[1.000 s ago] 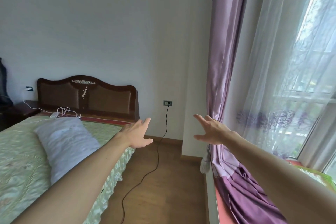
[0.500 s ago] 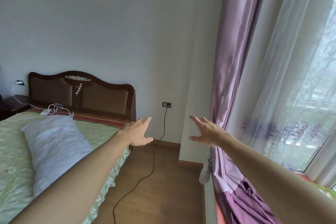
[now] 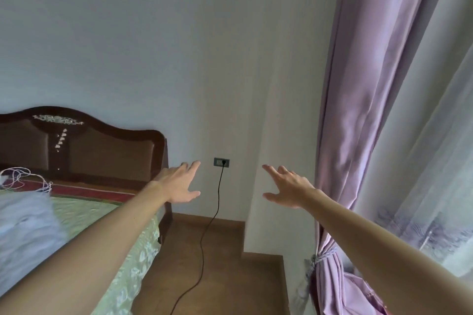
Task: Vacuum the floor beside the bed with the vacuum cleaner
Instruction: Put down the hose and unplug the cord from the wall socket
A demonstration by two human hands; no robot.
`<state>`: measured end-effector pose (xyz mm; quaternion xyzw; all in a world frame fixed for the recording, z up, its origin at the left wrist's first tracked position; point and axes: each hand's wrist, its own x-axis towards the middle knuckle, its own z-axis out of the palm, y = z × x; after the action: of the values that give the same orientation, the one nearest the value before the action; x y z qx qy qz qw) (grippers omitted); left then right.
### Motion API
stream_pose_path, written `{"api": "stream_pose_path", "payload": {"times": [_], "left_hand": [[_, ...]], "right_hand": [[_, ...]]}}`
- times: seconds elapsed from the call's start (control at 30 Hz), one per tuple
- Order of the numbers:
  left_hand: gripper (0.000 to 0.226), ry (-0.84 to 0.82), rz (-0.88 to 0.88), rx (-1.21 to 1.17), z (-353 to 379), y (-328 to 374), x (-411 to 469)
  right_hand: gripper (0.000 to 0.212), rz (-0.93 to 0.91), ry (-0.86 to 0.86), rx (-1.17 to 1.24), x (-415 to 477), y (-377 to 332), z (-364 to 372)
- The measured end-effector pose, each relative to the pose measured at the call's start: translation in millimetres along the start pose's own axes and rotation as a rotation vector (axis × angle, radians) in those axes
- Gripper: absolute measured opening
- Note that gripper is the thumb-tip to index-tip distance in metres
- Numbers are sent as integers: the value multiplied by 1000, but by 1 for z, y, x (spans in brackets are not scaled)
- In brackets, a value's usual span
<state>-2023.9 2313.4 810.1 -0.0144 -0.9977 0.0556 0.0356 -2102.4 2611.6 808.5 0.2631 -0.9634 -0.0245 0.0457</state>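
Note:
My left hand (image 3: 179,185) and my right hand (image 3: 286,186) are stretched out in front of me at the same height, fingers spread, holding nothing. Between them a black power cord (image 3: 207,233) hangs from a wall socket (image 3: 221,162) and trails down across the wooden floor (image 3: 220,276) beside the bed (image 3: 107,215). The bed has a green satin cover and a dark wooden headboard (image 3: 102,151). No vacuum cleaner body is in view.
A white pillow (image 3: 28,230) lies on the bed, with a tangled white cable (image 3: 23,179) near the headboard. A purple curtain (image 3: 358,115) and a sheer white curtain (image 3: 430,161) hang on the right. A wall corner (image 3: 258,212) juts into the floor strip.
The view has swung to the right and tilted up. The bed and pillow have slid towards the left edge, and the socket now sits between my hands. Both hands stay spread and hold nothing.

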Motion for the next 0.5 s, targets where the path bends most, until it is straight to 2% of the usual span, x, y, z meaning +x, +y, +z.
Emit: {"api": "stream_pose_path", "payload": {"times": [0.3, 0.5], "left_hand": [[86, -22, 6, -25, 10, -40, 98], [85, -42, 11, -39, 41, -56, 169]], "right_hand": [[83, 13, 22, 30, 107, 15, -2], [81, -16, -27, 39, 188, 26, 29]]}}
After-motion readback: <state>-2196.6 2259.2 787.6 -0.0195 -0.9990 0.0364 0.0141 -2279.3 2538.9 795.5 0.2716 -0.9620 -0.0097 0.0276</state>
